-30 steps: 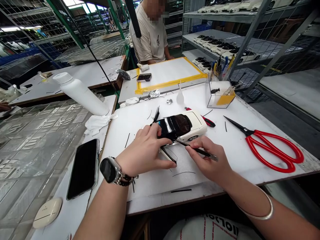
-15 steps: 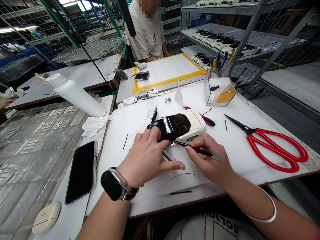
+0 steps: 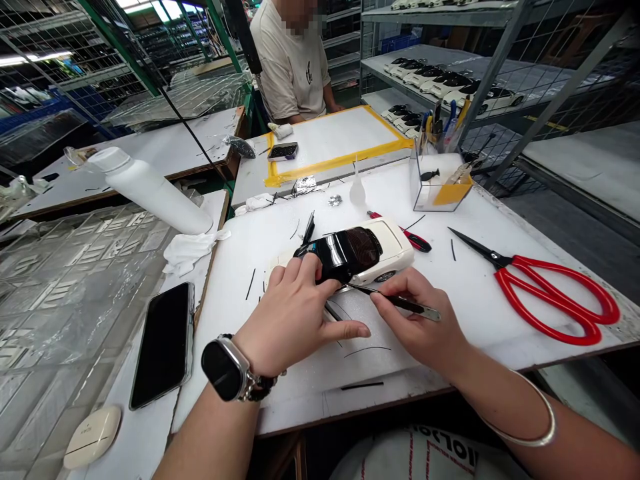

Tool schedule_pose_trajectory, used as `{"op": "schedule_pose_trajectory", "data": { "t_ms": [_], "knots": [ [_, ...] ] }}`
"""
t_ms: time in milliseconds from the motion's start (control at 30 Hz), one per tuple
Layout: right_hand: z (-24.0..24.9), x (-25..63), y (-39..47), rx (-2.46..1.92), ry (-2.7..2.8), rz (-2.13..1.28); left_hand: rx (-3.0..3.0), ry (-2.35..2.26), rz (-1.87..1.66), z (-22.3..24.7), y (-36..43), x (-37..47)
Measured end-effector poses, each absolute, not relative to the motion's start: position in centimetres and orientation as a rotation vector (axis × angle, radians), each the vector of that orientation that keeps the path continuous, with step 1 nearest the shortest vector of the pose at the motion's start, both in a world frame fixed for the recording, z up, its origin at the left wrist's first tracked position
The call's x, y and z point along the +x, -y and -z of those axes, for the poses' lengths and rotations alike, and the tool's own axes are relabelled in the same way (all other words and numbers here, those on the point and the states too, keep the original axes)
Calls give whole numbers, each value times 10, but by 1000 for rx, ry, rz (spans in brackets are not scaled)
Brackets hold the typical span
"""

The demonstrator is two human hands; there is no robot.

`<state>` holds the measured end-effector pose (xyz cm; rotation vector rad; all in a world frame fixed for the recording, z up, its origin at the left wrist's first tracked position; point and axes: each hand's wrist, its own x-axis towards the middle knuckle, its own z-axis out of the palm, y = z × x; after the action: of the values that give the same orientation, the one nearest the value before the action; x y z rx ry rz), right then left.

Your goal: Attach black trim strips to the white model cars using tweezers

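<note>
A white model car with a black roof lies on the white work board in front of me. My left hand, with a smartwatch on the wrist, rests on the car's front end and holds it down. My right hand grips a thin dark tool like tweezers, whose tip touches the car's near side below the roof. Thin black strips lie on the board near both hands.
Large red scissors lie at the right. A clear box of tools, a red-handled tool, a white bottle, a black phone and a white case surround the board. Another person sits behind a yellow-taped board.
My left hand slid a little further onto the car's front and the view shifted slightly; the tool tip stays at the car's side.
</note>
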<state>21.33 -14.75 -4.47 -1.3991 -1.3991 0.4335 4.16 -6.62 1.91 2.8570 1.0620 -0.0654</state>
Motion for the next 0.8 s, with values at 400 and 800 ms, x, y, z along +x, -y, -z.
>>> {"op": "schedule_pose_trajectory", "data": {
  "t_ms": [400,800],
  "knots": [
    [44,212,147,-1381,1403,-480,2853,-1075,59,-17,68,42],
    [-35,210,88,-1773,1972,-635,2538,-926,-108,-31,36,21]
  ]
}}
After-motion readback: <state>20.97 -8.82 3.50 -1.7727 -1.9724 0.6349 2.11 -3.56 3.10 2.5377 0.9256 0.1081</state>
